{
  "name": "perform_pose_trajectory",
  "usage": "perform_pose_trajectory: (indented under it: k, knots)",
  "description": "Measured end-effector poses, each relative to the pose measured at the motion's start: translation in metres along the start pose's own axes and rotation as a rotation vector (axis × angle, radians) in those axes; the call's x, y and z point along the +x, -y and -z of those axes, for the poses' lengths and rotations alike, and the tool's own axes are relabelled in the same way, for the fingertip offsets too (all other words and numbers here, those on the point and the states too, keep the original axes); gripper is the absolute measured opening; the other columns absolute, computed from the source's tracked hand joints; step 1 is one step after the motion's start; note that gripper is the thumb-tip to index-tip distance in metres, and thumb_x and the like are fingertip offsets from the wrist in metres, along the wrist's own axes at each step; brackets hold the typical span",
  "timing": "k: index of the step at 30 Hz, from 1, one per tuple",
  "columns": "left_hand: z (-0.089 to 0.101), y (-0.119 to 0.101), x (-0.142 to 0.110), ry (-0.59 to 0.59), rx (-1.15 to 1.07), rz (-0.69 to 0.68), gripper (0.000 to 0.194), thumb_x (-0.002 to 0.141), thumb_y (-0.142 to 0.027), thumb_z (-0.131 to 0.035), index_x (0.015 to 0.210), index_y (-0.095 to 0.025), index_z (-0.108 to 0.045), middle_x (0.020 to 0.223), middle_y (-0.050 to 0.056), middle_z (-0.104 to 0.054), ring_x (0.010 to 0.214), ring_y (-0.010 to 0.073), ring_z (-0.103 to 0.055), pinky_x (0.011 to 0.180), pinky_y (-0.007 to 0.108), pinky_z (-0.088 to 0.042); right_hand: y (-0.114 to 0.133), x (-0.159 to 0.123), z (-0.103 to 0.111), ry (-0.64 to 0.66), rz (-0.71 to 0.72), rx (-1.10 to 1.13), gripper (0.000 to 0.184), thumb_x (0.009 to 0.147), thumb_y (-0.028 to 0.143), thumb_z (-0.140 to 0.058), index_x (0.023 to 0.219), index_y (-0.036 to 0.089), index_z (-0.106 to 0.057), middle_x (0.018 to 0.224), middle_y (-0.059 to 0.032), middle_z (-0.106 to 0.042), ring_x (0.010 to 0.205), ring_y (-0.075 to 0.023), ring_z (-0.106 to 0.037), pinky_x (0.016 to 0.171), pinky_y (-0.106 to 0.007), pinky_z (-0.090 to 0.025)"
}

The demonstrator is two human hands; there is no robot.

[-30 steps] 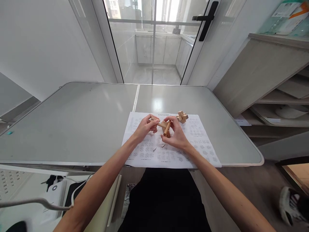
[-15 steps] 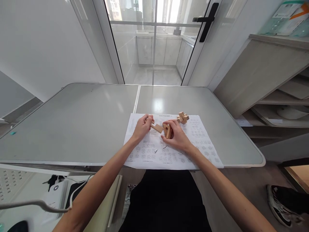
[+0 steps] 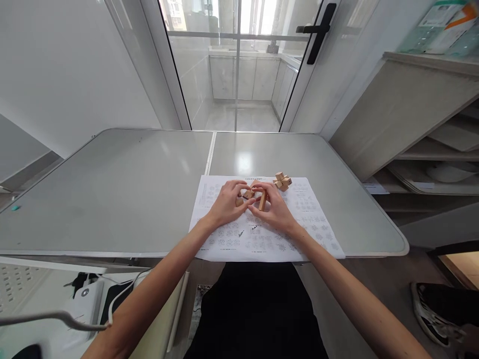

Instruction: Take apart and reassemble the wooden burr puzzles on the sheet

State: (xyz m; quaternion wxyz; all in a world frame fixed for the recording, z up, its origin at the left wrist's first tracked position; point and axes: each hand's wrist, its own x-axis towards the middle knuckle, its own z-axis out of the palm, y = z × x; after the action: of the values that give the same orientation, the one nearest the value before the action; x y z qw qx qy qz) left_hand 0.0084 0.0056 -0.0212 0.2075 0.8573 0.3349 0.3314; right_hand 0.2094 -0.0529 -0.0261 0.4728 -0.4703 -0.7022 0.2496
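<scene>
Above the printed paper sheet (image 3: 295, 234), my hands come together fingertip to fingertip around small wooden puzzle pieces. My left hand (image 3: 229, 203) curls its thumb and fingers about a notched wooden block (image 3: 248, 194), and another bit of wood shows by its palm. Between the thumb and fingers of my right hand (image 3: 275, 207) is an upright wooden puzzle piece (image 3: 263, 201). Fingers partly cover the pieces, so how they fit together is hidden. Just beyond my right hand, an assembled wooden burr puzzle (image 3: 282, 181) rests on the sheet's far part.
A grey table (image 3: 149, 199) carries the sheet, with a seam left of it. Behind stands a glass door with a black handle (image 3: 319, 32). Shelves (image 3: 374, 129) rise at the right. A white box (image 3: 88, 301) and cables lie low on the left.
My left hand has moved right, bringing its wooden piece up against those in my right hand. My right hand stays nearly in place. The burr puzzle has not moved.
</scene>
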Motion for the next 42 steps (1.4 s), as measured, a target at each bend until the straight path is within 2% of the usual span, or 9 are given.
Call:
perform_pose_trajectory:
  k: [4, 9, 20, 24, 27, 29, 33, 38, 42]
  knots:
    - [0.001, -0.003, -0.003, 0.174, -0.009, -0.193, 0.036, 0.099, -0.038, -0.067, 0.133, -0.027, -0.064, 0.151, 0.01, -0.061, 0.148, 0.0294, -0.048, 0.124, 0.052, -0.039, -0.011, -0.001, 0.0, -0.049, -0.021, -0.108, 0.054, 0.086, 0.028, -0.074, 0.135, 0.03, -0.054, 0.134, -0.0104, -0.058, 0.125, -0.0315, -0.061, 0.112, -0.057, -0.052]
    - [-0.002, -0.001, -0.005, 0.264, 0.03, -0.196, 0.035, 0.097, -0.042, -0.071, 0.131, -0.031, -0.069, 0.16, 0.005, -0.056, 0.157, 0.0324, -0.038, 0.128, 0.058, -0.034, -0.024, -0.002, -0.002, -0.075, -0.095, -0.18, 0.055, 0.086, 0.03, -0.073, 0.139, 0.027, -0.056, 0.138, -0.0135, -0.052, 0.133, -0.0349, -0.056, 0.113, -0.059, -0.05]
    - [-0.003, 0.002, -0.002, -0.012, 0.107, 0.027, 0.017, 0.095, -0.024, -0.064, 0.111, -0.022, -0.071, 0.115, 0.01, -0.073, 0.124, 0.0306, -0.059, 0.106, 0.051, -0.052, -0.027, -0.006, -0.004, -0.021, -0.113, -0.237, 0.069, 0.09, 0.037, -0.077, 0.153, 0.03, -0.05, 0.166, -0.0141, -0.035, 0.153, -0.0373, -0.041, 0.119, -0.061, -0.047]
    - [-0.002, -0.003, -0.002, -0.051, 0.106, 0.007, 0.018, 0.1, -0.028, -0.061, 0.116, -0.023, -0.067, 0.13, 0.011, -0.067, 0.129, 0.0297, -0.057, 0.108, 0.051, -0.05, -0.024, -0.006, -0.003, 0.068, -0.092, -0.129, 0.08, 0.086, 0.038, -0.081, 0.158, 0.033, -0.045, 0.176, -0.0115, -0.02, 0.159, -0.0374, -0.034, 0.119, -0.06, -0.048]
    - [-0.001, -0.005, -0.001, -0.001, 0.107, -0.055, 0.023, 0.103, -0.033, -0.058, 0.124, -0.025, -0.065, 0.142, 0.012, -0.064, 0.139, 0.03, -0.054, 0.115, 0.052, -0.045, -0.016, -0.004, -0.001, 0.119, -0.029, -0.013, 0.075, 0.09, 0.031, -0.074, 0.159, 0.033, -0.044, 0.176, -0.0107, -0.024, 0.158, -0.0339, -0.039, 0.116, -0.055, -0.053]
    - [0.0, -0.004, -0.001, 0.063, 0.108, -0.115, 0.028, 0.104, -0.036, -0.059, 0.13, -0.026, -0.065, 0.15, 0.011, -0.061, 0.146, 0.0312, -0.048, 0.12, 0.054, -0.041, -0.01, -0.003, 0.001, 0.07, 0.047, -0.021, 0.063, 0.092, 0.022, -0.064, 0.153, 0.031, -0.05, 0.168, -0.0097, -0.041, 0.154, -0.0308, -0.045, 0.119, -0.055, -0.05]
    - [-0.001, 0.0, -0.003, 0.207, 0.126, -0.22, 0.033, 0.103, -0.038, -0.062, 0.135, -0.034, -0.069, 0.16, 0.003, -0.056, 0.157, 0.0335, -0.036, 0.126, 0.059, -0.032, -0.007, -0.001, 0.006, -0.25, 0.13, -0.216, 0.044, 0.093, 0.013, -0.053, 0.132, 0.031, -0.062, 0.143, -0.0083, -0.064, 0.144, -0.0317, -0.054, 0.122, -0.065, -0.042]
    - [-0.006, 0.006, -0.004, 0.198, 0.134, -0.138, 0.028, 0.105, -0.033, -0.058, 0.128, -0.034, -0.075, 0.144, 0.0, -0.071, 0.15, 0.0323, -0.047, 0.12, 0.061, -0.039, -0.028, -0.001, 0.009, -0.43, -0.015, -0.486, 0.046, 0.093, 0.019, -0.056, 0.138, 0.028, -0.057, 0.161, -0.0134, -0.046, 0.159, -0.043, -0.028, 0.122, -0.08, -0.024]
    - [-0.009, 0.011, -0.002, 0.089, 0.162, -0.033, 0.027, 0.104, -0.026, -0.057, 0.121, -0.029, -0.078, 0.138, 0.003, -0.075, 0.145, 0.0337, -0.053, 0.116, 0.061, -0.041, -0.043, -0.002, 0.007, -0.368, -0.11, -0.461, 0.048, 0.093, 0.024, -0.06, 0.141, 0.022, -0.056, 0.162, -0.0196, -0.037, 0.15, -0.0446, -0.04, 0.118, -0.076, -0.035]
